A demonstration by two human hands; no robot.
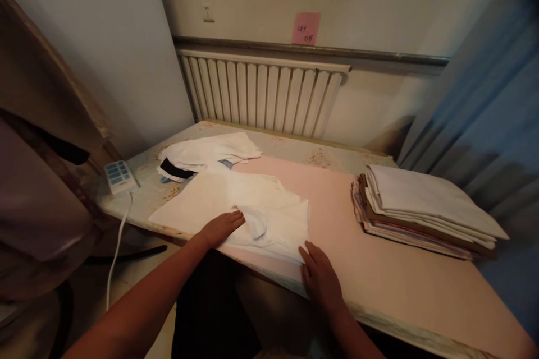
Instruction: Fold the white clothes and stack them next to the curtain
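A white garment (210,196) lies spread over the near left part of the table, with creases and a raised fold near its middle. My left hand (225,227) rests on it with fingers stretched out, beside that fold. At the garment's right edge is my right hand (318,269), its fingers apart and the tips touching or very near the cloth. Behind the spread garment sits a loose heap of white cloth (210,148) with a black band and some blue fabric under it.
A stack of folded clothes (429,202) stands on the right of the pink-covered table (332,196). At the left corner lies a white power strip (120,176), its cord (120,235) hanging down. A radiator (265,90) lines the wall behind; a blue curtain (484,123) hangs at right.
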